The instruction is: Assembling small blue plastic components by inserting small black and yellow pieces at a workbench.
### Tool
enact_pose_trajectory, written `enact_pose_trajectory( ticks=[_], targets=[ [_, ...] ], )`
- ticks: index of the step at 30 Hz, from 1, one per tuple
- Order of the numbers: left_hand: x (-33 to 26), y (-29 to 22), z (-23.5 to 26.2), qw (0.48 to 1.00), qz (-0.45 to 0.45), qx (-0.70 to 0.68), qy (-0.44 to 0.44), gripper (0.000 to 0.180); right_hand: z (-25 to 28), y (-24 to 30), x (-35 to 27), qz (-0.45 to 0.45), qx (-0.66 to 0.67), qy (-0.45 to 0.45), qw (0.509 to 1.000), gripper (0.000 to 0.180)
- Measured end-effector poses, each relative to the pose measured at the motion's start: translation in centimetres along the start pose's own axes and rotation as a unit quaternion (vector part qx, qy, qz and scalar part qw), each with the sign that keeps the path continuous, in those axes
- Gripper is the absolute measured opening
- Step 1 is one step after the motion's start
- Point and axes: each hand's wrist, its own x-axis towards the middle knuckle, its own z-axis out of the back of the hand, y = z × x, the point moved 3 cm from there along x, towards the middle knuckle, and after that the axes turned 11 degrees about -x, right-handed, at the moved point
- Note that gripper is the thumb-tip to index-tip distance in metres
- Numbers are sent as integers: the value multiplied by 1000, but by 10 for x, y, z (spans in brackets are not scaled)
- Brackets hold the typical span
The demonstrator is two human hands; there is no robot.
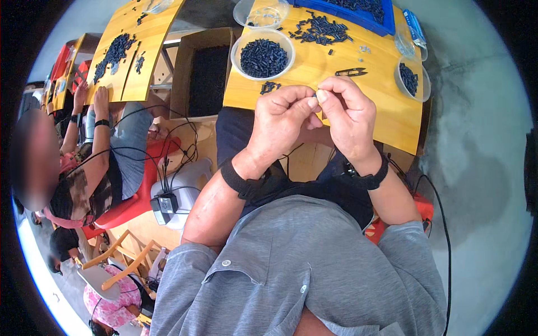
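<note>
My left hand and my right hand meet over the front of the yellow table. Thumbs and forefingers of both are pinched together, tip to tip. Whatever sits between them is tiny and mostly covered by the fingers. Just beyond my left hand stands a clear round bowl filled with small black pieces. A few loose black pieces lie between bowl and hand. Past my right hand rests a pair of thread snips.
Farther back are a heap of black pieces, a blue tray and another clear bowl. A small tub stands at the right edge. Left are a cardboard box, cables and a person at another table.
</note>
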Motion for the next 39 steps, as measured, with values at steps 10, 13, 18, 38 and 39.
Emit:
enact_pose_trajectory(
  ticks=[10,13,18,38,39],
  targets=[
    [-1,-1,-6,999,13,-32,24,13,15,9,2,-7,0,47,999,6],
    [-1,0,-9,998,28,-48,30,13,16,9,2,-5,-21,47,999,5],
    [-1,-3,-15,999,14,-28,32,12,13,12,-1,50,-52,11,997,3],
    [-8,-10,-19,998,-7,-30,61,12,31,13,3,-117,186,87,972,16],
    [-8,-9,-19,998,-11,-23,55,12,32,12,4,-117,186,86,972,16]
  ],
)
